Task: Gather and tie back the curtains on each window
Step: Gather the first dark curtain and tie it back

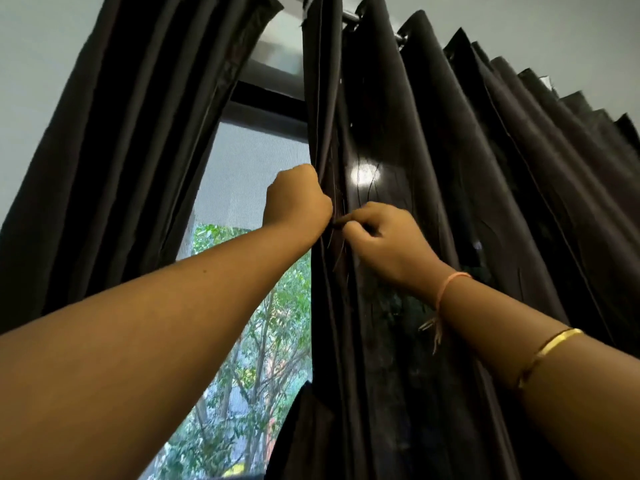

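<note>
Dark brown cloth of the right curtain (433, 168) covers the right part of the window (249, 174). Its inner edge sits inside the closed fist of the left hand (298, 202). Just beside, the right hand (384, 240) pinches a fold with curled fingers. Two curtains hang; the left curtain (138, 133) is at the window's left side.

A room in a home, we judge. Dark pleated curtains (467, 161) hang from a metal rod (349, 16) against plain pale walls (34, 64). Between them we see a dark-framed window (263, 95) with a mesh screen (252, 168) and leafy trees (273, 341) outside.
</note>
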The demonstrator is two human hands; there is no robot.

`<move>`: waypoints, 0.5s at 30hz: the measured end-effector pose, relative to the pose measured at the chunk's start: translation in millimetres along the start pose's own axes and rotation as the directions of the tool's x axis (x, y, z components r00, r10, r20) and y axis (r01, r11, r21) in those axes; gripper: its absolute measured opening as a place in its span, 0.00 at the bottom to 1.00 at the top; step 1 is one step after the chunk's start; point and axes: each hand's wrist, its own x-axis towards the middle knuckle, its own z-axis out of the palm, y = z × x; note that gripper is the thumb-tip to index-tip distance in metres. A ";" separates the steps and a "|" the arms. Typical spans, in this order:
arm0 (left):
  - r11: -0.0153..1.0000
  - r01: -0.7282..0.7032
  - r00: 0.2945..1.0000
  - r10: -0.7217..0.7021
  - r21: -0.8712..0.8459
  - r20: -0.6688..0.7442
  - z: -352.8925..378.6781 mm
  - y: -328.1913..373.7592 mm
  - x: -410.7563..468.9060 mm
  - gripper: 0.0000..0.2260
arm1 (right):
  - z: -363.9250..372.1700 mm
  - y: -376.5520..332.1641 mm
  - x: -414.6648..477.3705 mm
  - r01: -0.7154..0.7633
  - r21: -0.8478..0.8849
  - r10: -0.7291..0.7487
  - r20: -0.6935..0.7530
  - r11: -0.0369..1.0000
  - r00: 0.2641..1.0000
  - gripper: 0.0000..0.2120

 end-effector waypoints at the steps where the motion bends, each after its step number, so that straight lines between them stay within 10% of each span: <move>1: 1.000 -0.009 1.000 0.009 0.000 -0.010 -0.6 0.0 2.1 0.12 | -5.6 5.2 3.1 -0.017 -0.104 0.008 -0.082 0.994 0.997 0.14; 7: 0.990 -0.140 0.989 0.139 -0.015 -0.056 0.3 3.5 9.5 0.20 | -31.6 32.1 16.6 -0.252 -0.595 0.127 -0.244 0.763 0.961 0.18; 12: 0.985 -0.170 0.980 0.165 -0.031 -0.112 6.7 5.2 5.1 0.17 | -41.1 39.2 25.0 -0.534 -0.365 0.520 -0.147 0.762 0.842 0.39; 15: 0.981 -0.182 0.975 0.170 -0.073 -0.145 8.1 2.4 3.6 0.14 | -41.8 35.3 28.3 -0.510 -0.339 0.516 -0.082 0.790 0.853 0.22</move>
